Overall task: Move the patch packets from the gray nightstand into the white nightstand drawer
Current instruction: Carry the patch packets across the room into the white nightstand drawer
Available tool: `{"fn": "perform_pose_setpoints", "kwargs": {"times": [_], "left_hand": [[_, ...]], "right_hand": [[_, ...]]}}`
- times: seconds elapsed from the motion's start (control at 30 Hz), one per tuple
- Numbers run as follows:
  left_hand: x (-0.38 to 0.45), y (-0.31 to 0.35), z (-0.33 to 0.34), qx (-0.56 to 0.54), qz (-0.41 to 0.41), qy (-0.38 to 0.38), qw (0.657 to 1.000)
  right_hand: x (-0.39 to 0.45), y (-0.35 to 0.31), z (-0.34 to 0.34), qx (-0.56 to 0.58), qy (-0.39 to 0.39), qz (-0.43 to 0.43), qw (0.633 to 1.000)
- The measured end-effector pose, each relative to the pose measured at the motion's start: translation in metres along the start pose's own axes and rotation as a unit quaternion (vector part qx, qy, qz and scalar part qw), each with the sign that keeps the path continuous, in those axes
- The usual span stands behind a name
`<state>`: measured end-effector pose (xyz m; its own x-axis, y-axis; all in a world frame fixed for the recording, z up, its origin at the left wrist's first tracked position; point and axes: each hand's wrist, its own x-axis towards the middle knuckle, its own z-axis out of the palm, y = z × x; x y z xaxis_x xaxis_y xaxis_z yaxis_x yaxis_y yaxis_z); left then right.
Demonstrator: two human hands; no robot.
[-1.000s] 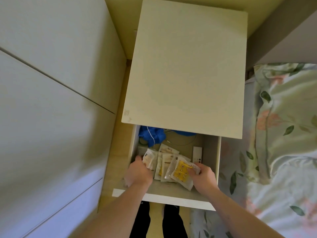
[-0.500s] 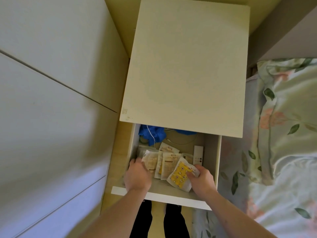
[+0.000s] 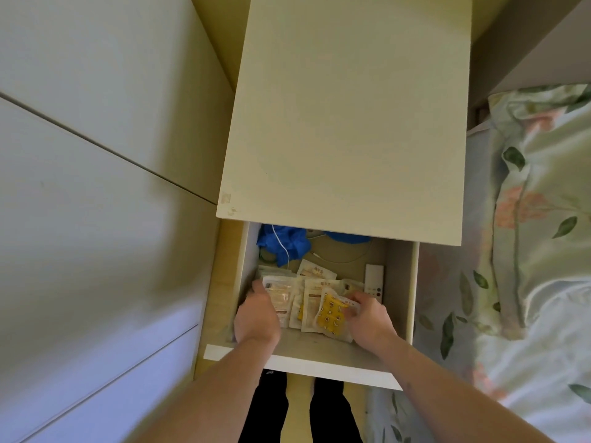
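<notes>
The white nightstand (image 3: 348, 116) has its drawer (image 3: 300, 366) pulled out toward me. Several patch packets (image 3: 307, 298) lie overlapping on the drawer floor. One clear packet with yellow patches (image 3: 331, 314) is on top at the right. My right hand (image 3: 367, 318) pinches that yellow packet at its right edge. My left hand (image 3: 256, 314) rests on the pale packets at the left, fingers curled over their edge. The gray nightstand is not in view.
A blue cloth (image 3: 281, 244) with a white cord (image 3: 339, 257) fills the drawer's back. A white remote (image 3: 374, 279) lies by the right wall. A bed with floral bedding (image 3: 527, 251) is at the right. White cabinet fronts (image 3: 96, 187) stand at the left.
Both hands stayed in the drawer. The right hand shifted the yellow packet slightly leftward over the pile, and the left hand slid a little along the pale packets.
</notes>
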<state>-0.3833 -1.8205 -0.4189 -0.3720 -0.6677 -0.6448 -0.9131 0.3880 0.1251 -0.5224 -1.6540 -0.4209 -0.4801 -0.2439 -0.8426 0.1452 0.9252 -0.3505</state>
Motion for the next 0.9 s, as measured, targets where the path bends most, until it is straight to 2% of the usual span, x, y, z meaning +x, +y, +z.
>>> {"fn": "perform_pose_setpoints", "kwargs": {"times": [0.1, 0.23, 0.4, 0.57, 0.73, 0.9], "left_hand": [[-0.002, 0.002, 0.002, 0.007, -0.005, -0.011, 1.000], [-0.007, 0.005, 0.002, 0.006, -0.016, -0.008, 1.000], [-0.014, 0.007, -0.006, 0.006, -0.016, -0.026, 1.000], [-0.026, 0.004, -0.025, -0.011, 0.003, -0.048, 0.999], [-0.082, 0.010, -0.083, -0.013, 0.086, -0.060, 0.994], [-0.159, 0.021, -0.156, 0.005, 0.184, -0.052, 0.982]], "right_hand": [[0.004, -0.003, 0.008, -0.027, 0.000, 0.011, 1.000], [-0.004, -0.011, 0.012, -0.089, 0.019, -0.017, 0.996], [-0.021, -0.013, 0.008, -0.087, -0.015, -0.054, 0.995], [-0.042, -0.007, -0.011, -0.078, -0.024, -0.034, 0.996], [-0.119, -0.020, -0.045, -0.075, -0.027, -0.027, 0.996], [-0.222, -0.036, -0.077, -0.062, -0.010, -0.067, 0.996]]}}
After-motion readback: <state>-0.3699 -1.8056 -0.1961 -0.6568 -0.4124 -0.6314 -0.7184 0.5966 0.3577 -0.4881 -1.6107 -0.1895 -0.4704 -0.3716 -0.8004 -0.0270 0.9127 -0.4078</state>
